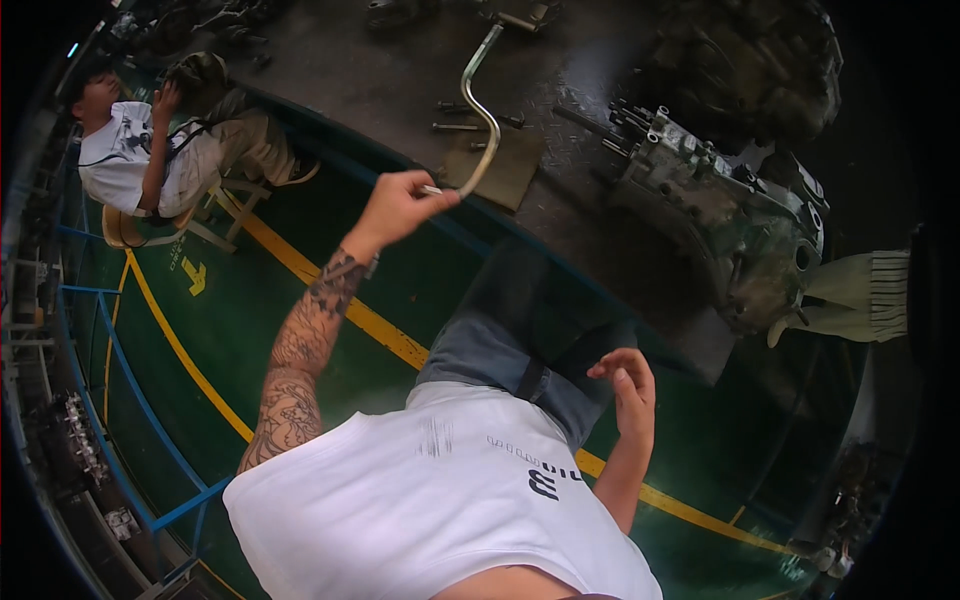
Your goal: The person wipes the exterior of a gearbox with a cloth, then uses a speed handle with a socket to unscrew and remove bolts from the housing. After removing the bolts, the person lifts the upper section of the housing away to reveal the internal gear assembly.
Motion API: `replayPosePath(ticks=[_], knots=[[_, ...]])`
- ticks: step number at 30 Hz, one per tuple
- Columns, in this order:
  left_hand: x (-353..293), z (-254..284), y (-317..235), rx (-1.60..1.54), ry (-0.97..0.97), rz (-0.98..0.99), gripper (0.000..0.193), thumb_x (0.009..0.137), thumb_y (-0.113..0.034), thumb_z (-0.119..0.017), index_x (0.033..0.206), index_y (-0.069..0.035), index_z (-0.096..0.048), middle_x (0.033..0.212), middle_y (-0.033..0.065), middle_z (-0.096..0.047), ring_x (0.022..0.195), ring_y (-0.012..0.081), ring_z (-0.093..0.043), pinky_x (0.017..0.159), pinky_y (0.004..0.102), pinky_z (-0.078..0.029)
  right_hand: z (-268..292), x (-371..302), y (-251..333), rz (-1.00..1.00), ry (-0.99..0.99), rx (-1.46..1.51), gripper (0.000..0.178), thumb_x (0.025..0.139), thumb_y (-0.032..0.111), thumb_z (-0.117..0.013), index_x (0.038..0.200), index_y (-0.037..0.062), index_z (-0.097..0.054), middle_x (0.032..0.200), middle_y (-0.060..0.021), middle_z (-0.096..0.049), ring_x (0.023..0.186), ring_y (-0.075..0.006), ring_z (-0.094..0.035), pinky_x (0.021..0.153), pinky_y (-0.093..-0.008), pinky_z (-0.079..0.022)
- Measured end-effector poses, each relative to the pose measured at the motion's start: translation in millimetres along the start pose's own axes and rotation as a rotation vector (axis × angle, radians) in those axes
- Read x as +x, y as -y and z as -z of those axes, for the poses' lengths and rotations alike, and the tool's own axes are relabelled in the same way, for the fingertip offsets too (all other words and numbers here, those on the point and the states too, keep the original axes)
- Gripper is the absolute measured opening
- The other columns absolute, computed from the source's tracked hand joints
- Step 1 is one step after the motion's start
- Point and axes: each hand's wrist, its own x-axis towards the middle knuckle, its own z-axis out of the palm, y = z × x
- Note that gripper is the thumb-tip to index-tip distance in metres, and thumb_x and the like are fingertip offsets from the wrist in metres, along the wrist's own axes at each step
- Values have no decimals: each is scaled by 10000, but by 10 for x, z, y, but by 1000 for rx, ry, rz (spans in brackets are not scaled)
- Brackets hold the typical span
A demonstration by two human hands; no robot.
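My left hand (400, 208) reaches over the near edge of the bench, thumb and fingers closed at the lower end of an S-shaped metal rod (490, 115), like a crank-handled wrench. A short pale piece (431, 190) shows between the thumb and forefinger; whether it belongs to the rod I cannot tell. The rod's far end reaches a small metal fitting (520, 18) on the bench. My right hand (628, 385) hovers before my lap, fingers loosely curled and apart, with nothing visible in it. Beneath the rod lies a flat brownish plate (492, 172).
A large metal gearbox-like housing (725, 210) fills the right of the dark bench (370, 80). Pale knitted gloves (850, 300) are beside it. Several small tools (460, 127) lie near the plate. At the left a person (150, 150) sits on a stool. Blue railings (135, 370) line the left.
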Motion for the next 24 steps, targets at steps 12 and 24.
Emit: replayPosePath(ticks=[12,24], knots=[[1578,973,680,590,-116,-26,532,822,-488,-832,975,18,-774,864,163,-754,799,276,-729,749,372,-559,361,-708,-166,-45,-393,27,232,1037,230,-564,1137,29,-623,950,-81,-661,914,-200,-670,910,-361,-535],[1907,964,909,622,-55,-10,378,842,-290,-849,1071,-11,-736,1064,173,-758,1017,300,-726,891,392,-563,655,-953,-206,35,-519,208,201,1037,191,-551,1116,16,-611,924,-79,-632,862,-178,-640,866,-351,-544]])
